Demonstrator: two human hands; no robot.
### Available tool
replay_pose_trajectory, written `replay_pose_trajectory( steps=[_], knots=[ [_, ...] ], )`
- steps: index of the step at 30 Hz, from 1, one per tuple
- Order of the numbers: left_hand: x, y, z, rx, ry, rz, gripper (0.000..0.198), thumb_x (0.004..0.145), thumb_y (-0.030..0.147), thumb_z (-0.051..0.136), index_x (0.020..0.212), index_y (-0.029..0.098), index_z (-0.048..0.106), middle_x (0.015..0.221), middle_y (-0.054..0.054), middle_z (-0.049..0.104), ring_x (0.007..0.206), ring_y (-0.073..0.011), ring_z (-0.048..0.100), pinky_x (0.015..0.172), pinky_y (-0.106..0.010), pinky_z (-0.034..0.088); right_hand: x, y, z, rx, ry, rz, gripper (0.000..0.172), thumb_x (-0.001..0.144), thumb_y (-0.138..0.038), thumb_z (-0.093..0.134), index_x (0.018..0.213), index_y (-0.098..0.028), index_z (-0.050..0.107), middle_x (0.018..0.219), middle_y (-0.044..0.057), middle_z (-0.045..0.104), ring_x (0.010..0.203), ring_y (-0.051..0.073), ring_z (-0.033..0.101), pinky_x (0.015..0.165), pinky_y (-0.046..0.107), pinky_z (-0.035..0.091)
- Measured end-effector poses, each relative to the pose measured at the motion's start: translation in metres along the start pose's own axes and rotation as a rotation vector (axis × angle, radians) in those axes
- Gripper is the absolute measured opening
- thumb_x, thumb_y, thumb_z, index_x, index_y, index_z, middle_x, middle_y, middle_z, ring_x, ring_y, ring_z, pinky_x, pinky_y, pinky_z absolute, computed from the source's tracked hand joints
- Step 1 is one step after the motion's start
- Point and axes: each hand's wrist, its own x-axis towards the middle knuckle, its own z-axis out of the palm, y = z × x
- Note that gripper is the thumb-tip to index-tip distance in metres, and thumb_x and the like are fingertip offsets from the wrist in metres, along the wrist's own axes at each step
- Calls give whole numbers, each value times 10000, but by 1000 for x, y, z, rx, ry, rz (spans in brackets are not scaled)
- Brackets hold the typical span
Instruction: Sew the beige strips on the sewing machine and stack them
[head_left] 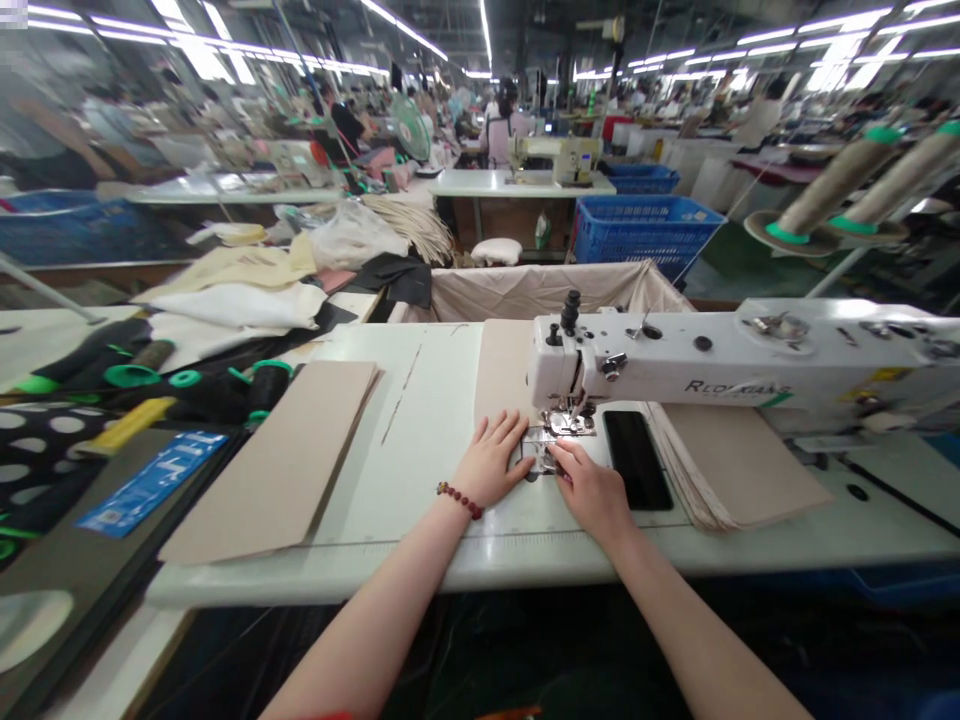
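Palm down and fingers spread, my left hand (495,462) lies on the table just left of the metal needle plate, its fingertips at the near edge of a beige fabric panel (504,370). A beaded bracelet circles that wrist. My right hand (592,490) rests at the plate's right side with its fingers bent together near the presser foot (570,424); whatever is under its fingertips is too small to make out. The white sewing machine (660,360) stands over the panel's right side. Beside my right hand lies a black phone (637,460).
Beige panels (742,465) are stacked right of the phone, and another beige stack (285,460) lies at the table's left. Thread spools, a blue packet (150,483) and cloth crowd the far left. Behind the table is a cloth-lined bin (540,290).
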Motion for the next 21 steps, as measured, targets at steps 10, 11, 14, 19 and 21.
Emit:
replay_pose_trajectory(
  steps=[10, 11, 14, 19, 21],
  knots=[
    [-26, 7, -33, 126, 148, -355, 425, 969, 384, 331, 1269, 139, 505, 1028, -165, 649, 1000, -306, 602, 922, -497, 397, -7, -5, -16, 2, -34, -10, 416, 891, -223, 480, 1296, -311, 517, 1345, -1, 531, 938, 175, 648, 726, 279, 521],
    [-41, 8, -36, 146, 148, -379, 403, 954, 362, 365, 1259, 142, 512, 1079, -178, 623, 1031, -326, 577, 901, -509, 407, -13, -5, -21, 32, -36, -16, 400, 891, -226, 486, 1280, -309, 529, 1331, 0, 541, 937, 172, 647, 733, 274, 517],
    [-94, 14, -37, 203, 108, -398, 416, 905, 237, 429, 1315, 180, 466, 1246, -170, 538, 1133, -332, 510, 937, -509, 404, -43, -1, -35, 207, -16, -15, 336, 901, -242, 482, 1225, -296, 558, 1254, 3, 584, 934, 156, 637, 768, 256, 502],
    [-138, 17, -30, 90, -5, -191, 543, 854, 84, 374, 1383, 208, 387, 1429, -105, 404, 1358, -266, 327, 1113, -472, 291, -92, 7, -48, 522, -5, 151, 251, 949, -339, 406, 1049, -239, 613, 912, 19, 678, 806, 164, 641, 721, 254, 489],
    [-128, 19, -27, 10, -44, -97, 552, 851, 75, 369, 1386, 209, 388, 1450, -93, 383, 1387, -251, 280, 1136, -475, 258, -102, 9, -49, 574, -21, 236, 286, 961, -381, 373, 992, -230, 614, 829, 18, 680, 747, 170, 642, 681, 260, 480]
  ],
)
